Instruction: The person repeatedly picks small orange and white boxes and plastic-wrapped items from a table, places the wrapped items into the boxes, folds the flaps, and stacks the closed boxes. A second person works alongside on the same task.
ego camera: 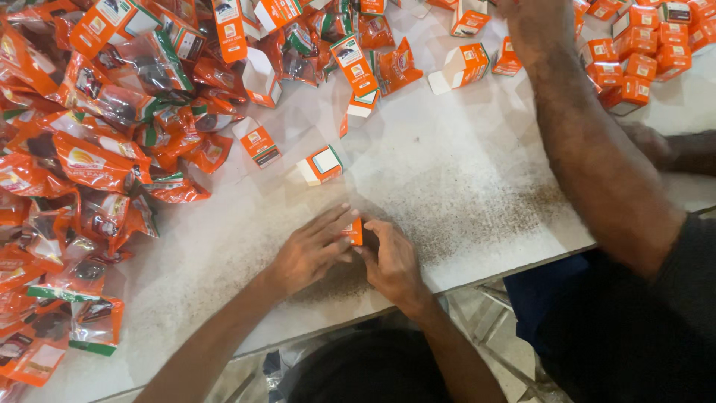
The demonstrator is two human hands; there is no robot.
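Orange small carton (pixel 355 231) pinched between left hand (pixel 309 254) and right hand (pixel 391 261), on white table (pixel 447 186).

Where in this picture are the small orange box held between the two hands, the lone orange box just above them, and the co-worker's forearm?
small orange box (pixel 355 230), head view, its visible orange face between the hands.
lone orange box (pixel 321 165), head view, its top face.
co-worker's forearm (pixel 589 149), head view, mid-forearm.

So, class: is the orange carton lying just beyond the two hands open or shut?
Shut, it seems: the orange carton lies on its side, its white end flap looking closed.
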